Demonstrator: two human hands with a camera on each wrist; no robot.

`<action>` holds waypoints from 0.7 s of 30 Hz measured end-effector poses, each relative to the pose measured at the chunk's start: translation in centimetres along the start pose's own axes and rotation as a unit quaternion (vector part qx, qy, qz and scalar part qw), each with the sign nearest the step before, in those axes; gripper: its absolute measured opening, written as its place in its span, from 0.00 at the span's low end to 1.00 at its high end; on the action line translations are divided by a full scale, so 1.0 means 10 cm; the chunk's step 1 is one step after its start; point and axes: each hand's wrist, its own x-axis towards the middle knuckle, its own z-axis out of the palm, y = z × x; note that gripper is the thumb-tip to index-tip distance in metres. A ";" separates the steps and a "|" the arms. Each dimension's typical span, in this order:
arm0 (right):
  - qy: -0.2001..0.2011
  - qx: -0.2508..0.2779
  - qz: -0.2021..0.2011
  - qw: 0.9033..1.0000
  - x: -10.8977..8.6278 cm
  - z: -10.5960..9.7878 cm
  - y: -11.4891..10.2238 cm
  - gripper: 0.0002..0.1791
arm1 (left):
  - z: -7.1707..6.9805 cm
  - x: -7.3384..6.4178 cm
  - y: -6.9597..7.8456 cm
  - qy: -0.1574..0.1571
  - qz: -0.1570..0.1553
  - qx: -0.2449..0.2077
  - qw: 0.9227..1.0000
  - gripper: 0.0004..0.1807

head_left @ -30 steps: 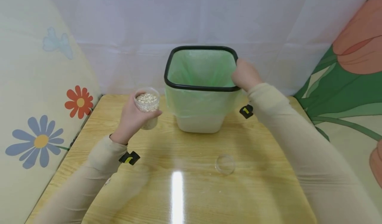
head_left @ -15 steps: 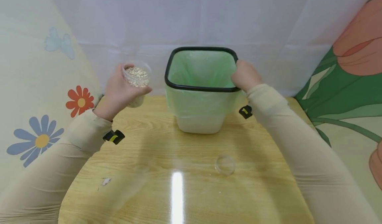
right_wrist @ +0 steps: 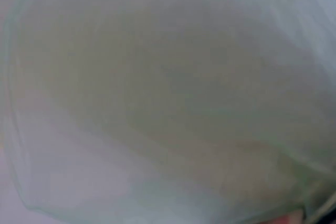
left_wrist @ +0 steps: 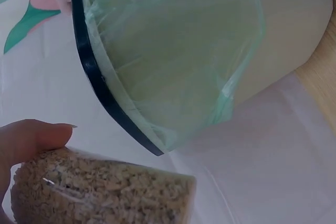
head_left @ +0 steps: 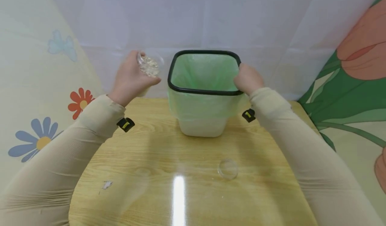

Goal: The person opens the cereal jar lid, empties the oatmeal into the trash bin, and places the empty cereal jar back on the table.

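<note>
My left hand point(head_left: 132, 78) grips a clear plastic jar point(left_wrist: 105, 190) of oat flakes point(head_left: 149, 66), raised to the left of the trash bin. The jar's open mouth tilts toward the bin in the head view. Thumb and fingers wrap round its sides. At the bin's right side, my right hand point(head_left: 249, 79) grips the black rim point(head_left: 208, 91). Its fingertips are hidden inside the rim. The white bin point(head_left: 202, 127) stands upright, lined with a green bag point(head_left: 208, 68) folded over the outside. The right wrist view shows mostly the blurred bag point(right_wrist: 157, 87).
A clear round lid point(head_left: 228, 169) lies on the wooden table point(head_left: 156, 159) in front of the bin. A small whitish scrap point(head_left: 107, 184) is near the left front. White cloth point(head_left: 187, 15) hangs behind, with flower-printed panels on both sides.
My left hand has lifted the jar of oats off the table area, first up and left, then back right toward the bin, tilting it. The right hand stays on the rim.
</note>
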 end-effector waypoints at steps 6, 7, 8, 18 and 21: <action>-0.002 0.001 0.005 1.000 0.02 0.02 -0.01 0.37 | 0.08 0.09 0.00 0.019 0.018 0.047 0.999 0.37; -0.002 0.000 0.005 1.000 0.02 0.02 -0.01 0.37 | 0.09 0.10 0.00 0.025 0.027 0.056 0.998 0.37; -0.001 -0.001 0.005 1.000 0.02 0.02 -0.01 0.37 | 0.10 0.11 -0.01 0.032 0.036 0.066 0.997 0.37; -0.007 0.003 -0.001 1.000 -0.01 0.01 -0.03 0.37 | 0.23 0.17 0.01 0.093 0.109 0.158 0.977 0.35; -0.007 -0.002 0.001 1.000 -0.01 0.01 -0.03 0.36 | 0.25 0.20 0.03 0.099 0.123 0.177 0.971 0.35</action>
